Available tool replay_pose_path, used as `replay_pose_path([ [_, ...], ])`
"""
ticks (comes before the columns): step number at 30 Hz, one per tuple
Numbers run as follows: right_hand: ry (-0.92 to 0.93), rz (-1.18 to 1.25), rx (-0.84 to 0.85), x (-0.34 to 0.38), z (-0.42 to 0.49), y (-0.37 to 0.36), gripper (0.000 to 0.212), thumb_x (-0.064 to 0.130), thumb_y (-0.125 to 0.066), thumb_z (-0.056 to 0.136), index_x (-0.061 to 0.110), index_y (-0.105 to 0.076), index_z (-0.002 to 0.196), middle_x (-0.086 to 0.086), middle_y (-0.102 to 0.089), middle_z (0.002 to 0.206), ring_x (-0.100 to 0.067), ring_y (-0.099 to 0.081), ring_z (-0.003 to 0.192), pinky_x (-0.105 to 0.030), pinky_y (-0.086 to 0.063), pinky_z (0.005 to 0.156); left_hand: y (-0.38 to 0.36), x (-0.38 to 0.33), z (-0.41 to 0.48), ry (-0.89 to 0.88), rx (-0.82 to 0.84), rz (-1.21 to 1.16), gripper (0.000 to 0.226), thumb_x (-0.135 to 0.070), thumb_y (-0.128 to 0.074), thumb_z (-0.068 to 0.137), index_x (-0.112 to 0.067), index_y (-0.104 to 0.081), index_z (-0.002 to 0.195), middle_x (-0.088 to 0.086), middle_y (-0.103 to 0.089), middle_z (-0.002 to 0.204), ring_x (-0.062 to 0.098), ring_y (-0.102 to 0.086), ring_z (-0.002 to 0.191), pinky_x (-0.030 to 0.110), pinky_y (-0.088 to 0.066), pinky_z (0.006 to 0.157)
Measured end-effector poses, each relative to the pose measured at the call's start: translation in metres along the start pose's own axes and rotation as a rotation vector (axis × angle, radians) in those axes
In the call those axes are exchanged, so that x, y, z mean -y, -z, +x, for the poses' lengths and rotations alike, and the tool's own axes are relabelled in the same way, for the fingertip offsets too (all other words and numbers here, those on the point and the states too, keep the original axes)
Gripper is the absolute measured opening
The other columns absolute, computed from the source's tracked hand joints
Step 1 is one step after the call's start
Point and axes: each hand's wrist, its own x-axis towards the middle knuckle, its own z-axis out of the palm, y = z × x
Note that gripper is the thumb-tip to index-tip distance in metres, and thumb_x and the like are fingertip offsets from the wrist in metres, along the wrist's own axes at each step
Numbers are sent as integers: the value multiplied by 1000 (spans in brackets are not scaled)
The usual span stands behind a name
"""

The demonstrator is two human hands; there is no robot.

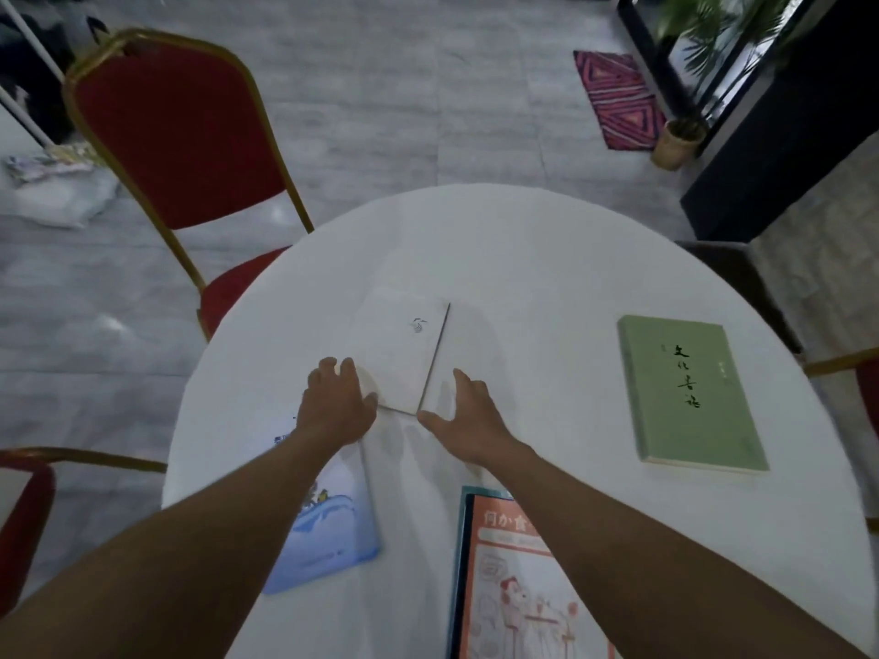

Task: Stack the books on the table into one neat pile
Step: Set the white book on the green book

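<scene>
I see the blue illustrated book (pixel 328 530) near-left on the round white table (pixel 547 259), partly under the left forearm. Left hand (pixel 337 406) rests, fingers curled, on the white book's (pixel 404 349) near-left corner at table centre. Right hand (pixel 468 420), open and spread, sits just beside its near-right corner. Orange book (pixel 509 587) lies near; green book (pixel 685 392) far right.

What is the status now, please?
Both hands at white book: left hand on its near-left corner, right hand open beside it. Four books apart, none stacked. Nothing in the way.
</scene>
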Motion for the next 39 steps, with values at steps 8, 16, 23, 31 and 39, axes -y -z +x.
replay_pose_path([
  [8,-21,22,-13,19,25,-30,69,43,-69,88,12,-37,141,-10,-32,142,-26,-34,135,-23,-28,99,-4,16,37,103,62,-82,64,-36,-57,92,-4,-30,141,23,-42,138,41,-42,128,46,-39,104],
  [16,-122,104,-55,14,18,-13,58,38,-63,93,9,-41,137,-10,-31,144,-27,-37,135,-30,-35,109,-2,3,38,210,206,-618,49,-15,-54,86,-4,-45,132,18,-45,134,34,-54,117,42,-49,101],
  [23,-221,279,-113,-7,1,21,56,46,-54,93,5,-48,129,-15,-51,133,-32,-54,120,-43,-49,97,1,-45,19,158,256,-983,33,0,-48,83,3,-57,115,21,-66,114,31,-66,98,44,-59,84],
  [31,-264,631,-198,-68,-19,83,49,17,-63,79,13,-55,127,-7,-67,118,-26,-64,109,-36,-56,87,-19,-128,-10,-40,302,-817,45,-10,-49,89,-13,-36,132,5,-55,117,16,-57,98,29,-51,76],
  [39,-298,551,-483,-160,-55,155,58,10,-63,81,7,-45,136,-10,-58,126,-25,-60,110,-34,-53,86,-76,-249,-45,-350,229,-390,46,-9,-44,96,0,-28,138,16,-30,132,27,-43,117,25,-36,100],
])
